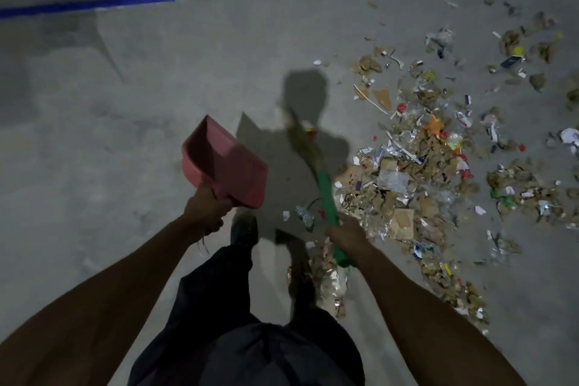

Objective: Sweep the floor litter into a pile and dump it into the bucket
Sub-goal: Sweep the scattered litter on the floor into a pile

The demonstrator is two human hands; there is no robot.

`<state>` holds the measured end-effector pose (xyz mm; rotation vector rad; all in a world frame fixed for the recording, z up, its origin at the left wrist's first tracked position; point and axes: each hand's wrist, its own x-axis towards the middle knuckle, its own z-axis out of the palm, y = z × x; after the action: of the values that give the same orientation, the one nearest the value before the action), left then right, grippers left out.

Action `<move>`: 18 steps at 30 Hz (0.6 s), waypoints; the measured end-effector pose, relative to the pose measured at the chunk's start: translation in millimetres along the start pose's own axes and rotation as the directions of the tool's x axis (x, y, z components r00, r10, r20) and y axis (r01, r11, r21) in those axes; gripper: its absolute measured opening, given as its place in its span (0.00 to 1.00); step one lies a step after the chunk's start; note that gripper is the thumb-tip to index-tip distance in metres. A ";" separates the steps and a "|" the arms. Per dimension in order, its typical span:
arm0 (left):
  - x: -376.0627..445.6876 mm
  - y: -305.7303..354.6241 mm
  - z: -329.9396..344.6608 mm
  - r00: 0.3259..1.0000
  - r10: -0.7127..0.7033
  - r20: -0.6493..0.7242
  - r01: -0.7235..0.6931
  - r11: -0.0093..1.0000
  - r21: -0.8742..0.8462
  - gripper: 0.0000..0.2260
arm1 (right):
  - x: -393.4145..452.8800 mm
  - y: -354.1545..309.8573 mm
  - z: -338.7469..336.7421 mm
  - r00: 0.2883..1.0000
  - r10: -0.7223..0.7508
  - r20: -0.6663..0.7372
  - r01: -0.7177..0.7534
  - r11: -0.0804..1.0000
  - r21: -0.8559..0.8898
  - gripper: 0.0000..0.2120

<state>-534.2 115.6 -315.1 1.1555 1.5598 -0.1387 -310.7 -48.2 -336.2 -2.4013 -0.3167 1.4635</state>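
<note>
Hands outstretched, gripping dustpan and broom.

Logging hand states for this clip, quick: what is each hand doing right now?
Left hand: closed, gripping the pink dustpan by its handle.
Right hand: closed, gripping the broom by its green handle.

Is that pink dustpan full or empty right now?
Empty: the pink dustpan, held above the floor by the left hand, shows only bare pink inside.
</note>
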 end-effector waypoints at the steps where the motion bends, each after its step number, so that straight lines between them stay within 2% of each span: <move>1: 8.6 11.1 -9.9 1.000 0.004 0.027 -0.005 1.000 0.020 0.07 | 5.7 -12.3 -7.0 0.999 0.033 -0.041 -0.032 0.999 0.043 0.19; 5: 35.4 58.5 -36.7 0.992 0.047 0.113 -0.054 0.996 0.066 0.05 | 21.5 -51.2 -38.1 0.975 0.098 -0.199 -0.053 0.974 0.221 0.23; 8: 49.4 96.8 -43.4 0.985 0.085 0.149 -0.094 0.994 0.055 0.04 | 16.6 -70.2 -59.3 0.949 0.102 -0.297 -0.029 0.970 0.243 0.19; 12: 60.9 160.6 -40.0 0.967 0.155 0.202 -0.167 0.985 0.042 0.11 | 17.8 -91.2 -84.6 0.932 0.123 -0.341 0.029 0.912 0.409 0.23; 15: 66.3 216.4 -28.4 0.949 0.214 0.233 -0.232 0.971 0.053 0.11 | 26.8 -108.9 -101.0 0.908 0.201 -0.368 0.038 0.835 0.549 0.28; 18: 73.7 274.2 -13.9 0.930 0.260 0.261 -0.288 0.955 0.072 0.10 | 44.5 -126.9 -121.1 0.865 0.246 -0.436 0.035 0.840 0.542 0.28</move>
<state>-338.8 307.6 -239.2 1.3756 1.1685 -0.1772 -186.0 66.9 -273.4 -2.2218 0.3241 0.7682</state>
